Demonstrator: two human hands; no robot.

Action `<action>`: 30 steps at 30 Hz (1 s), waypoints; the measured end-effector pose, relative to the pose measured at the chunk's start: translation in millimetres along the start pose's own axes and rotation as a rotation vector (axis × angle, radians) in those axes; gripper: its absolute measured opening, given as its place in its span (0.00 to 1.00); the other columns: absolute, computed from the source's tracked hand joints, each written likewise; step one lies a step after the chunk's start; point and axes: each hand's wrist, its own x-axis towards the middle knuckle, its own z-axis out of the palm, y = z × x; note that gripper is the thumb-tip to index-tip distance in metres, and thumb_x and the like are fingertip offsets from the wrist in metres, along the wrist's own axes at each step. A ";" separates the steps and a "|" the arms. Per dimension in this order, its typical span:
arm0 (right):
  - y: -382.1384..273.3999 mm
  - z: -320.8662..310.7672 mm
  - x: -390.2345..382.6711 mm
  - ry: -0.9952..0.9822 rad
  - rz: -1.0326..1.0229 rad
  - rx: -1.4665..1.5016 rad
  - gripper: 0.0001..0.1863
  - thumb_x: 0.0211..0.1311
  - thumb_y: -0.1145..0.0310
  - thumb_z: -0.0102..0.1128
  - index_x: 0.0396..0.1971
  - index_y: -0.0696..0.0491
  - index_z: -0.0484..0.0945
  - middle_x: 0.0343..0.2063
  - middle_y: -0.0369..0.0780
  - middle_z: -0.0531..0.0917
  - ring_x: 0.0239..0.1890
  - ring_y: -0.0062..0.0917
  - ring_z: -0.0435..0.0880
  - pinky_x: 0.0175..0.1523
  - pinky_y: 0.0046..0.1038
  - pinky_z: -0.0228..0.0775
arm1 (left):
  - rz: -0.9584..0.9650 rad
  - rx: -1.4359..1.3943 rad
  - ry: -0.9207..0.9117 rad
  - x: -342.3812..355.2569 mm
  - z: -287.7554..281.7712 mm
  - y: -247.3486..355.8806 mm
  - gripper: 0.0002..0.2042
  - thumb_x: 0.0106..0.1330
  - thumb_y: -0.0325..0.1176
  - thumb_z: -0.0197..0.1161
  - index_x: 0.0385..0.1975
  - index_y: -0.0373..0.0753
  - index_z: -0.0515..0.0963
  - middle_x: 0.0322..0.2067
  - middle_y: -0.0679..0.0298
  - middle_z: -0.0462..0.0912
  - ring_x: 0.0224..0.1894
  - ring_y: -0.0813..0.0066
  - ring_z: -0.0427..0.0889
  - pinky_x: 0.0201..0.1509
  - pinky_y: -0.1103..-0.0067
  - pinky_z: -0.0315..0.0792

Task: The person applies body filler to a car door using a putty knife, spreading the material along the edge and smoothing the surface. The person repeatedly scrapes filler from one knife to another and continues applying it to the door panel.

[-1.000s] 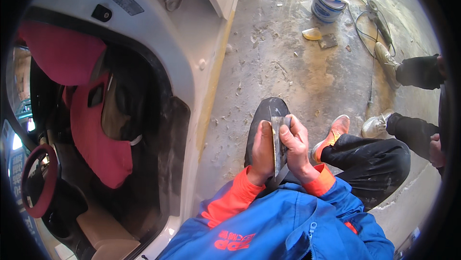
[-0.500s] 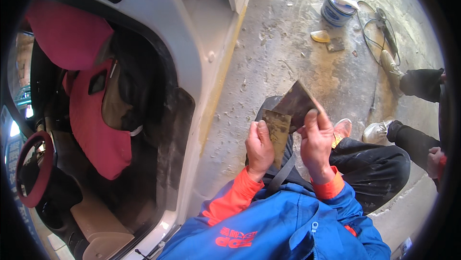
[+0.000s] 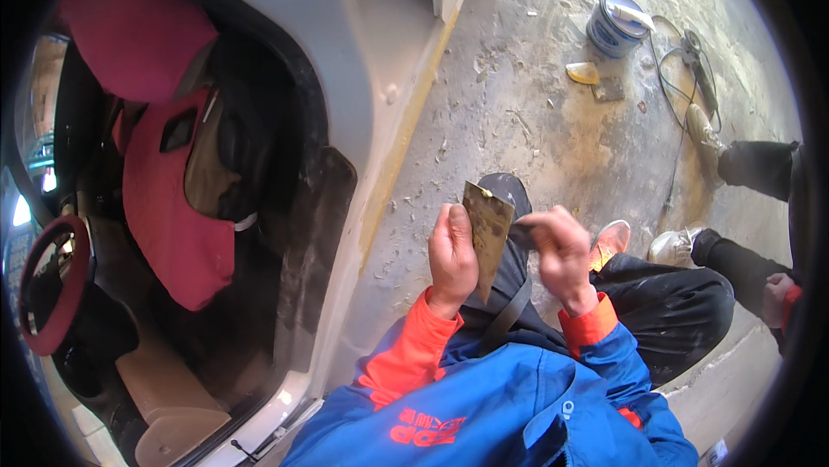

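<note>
My left hand [image 3: 453, 260] is closed on the edge of a stained, brownish putty spreader [image 3: 489, 232], a thin flat plate held upright over my knee. A small pale yellow dab of paste [image 3: 486, 194] sits near its top edge. To its right, my right hand [image 3: 566, 260] is closed on a dark scraper [image 3: 521, 236]. That scraper shows only as a short dark piece by the plate's right edge; how far they touch I cannot tell.
A white car body with a yellow-edged sill [image 3: 408, 113] stands on my left, its pink seat [image 3: 173, 199] inside. Ahead on the floor are a paint can [image 3: 615, 31], a yellow wedge [image 3: 582, 73], a square plate [image 3: 608, 89] and a corded tool [image 3: 698, 61]. Another person's legs [image 3: 747, 264] are at right.
My right hand has turned over, so the dark scraper no longer shows its broad face above the plate. The left plate has risen slightly and tilted. The view has shifted a little.
</note>
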 end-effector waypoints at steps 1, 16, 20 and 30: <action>1.1 1.5 4.5 0.128 0.268 0.208 0.07 0.71 0.74 0.56 0.40 0.57 0.83 0.27 0.35 0.82 0.30 0.22 0.80 0.35 0.24 0.71 | -0.028 -0.019 -0.072 -2.5 0.5 2.3 0.19 0.83 0.45 0.45 0.32 0.36 0.70 0.23 0.68 0.65 0.30 0.82 0.64 0.32 0.78 0.63; -19.5 8.0 0.3 -0.128 0.461 0.541 0.32 0.76 0.43 0.51 0.54 0.60 0.83 0.42 0.36 0.85 0.46 0.17 0.78 0.55 0.22 0.68 | -0.256 -0.308 -0.419 -35.9 16.3 7.2 0.19 0.83 0.46 0.44 0.41 0.37 0.75 0.34 0.70 0.76 0.38 0.82 0.71 0.42 0.79 0.70; -5.8 5.3 -6.2 -0.326 0.756 0.404 0.18 0.72 0.61 0.62 0.52 0.59 0.83 0.39 0.34 0.85 0.42 0.15 0.77 0.48 0.23 0.70 | -0.165 -0.209 -0.108 -13.6 1.6 5.9 0.19 0.83 0.47 0.47 0.36 0.37 0.73 0.27 0.70 0.72 0.31 0.84 0.67 0.34 0.79 0.65; 4.3 19.4 -7.5 0.314 0.412 0.610 0.13 0.77 0.63 0.58 0.46 0.59 0.79 0.36 0.31 0.84 0.37 0.12 0.78 0.42 0.19 0.73 | 0.128 0.108 0.041 -23.9 9.1 6.7 0.11 0.79 0.36 0.57 0.41 0.34 0.70 0.29 0.65 0.79 0.32 0.82 0.75 0.35 0.80 0.70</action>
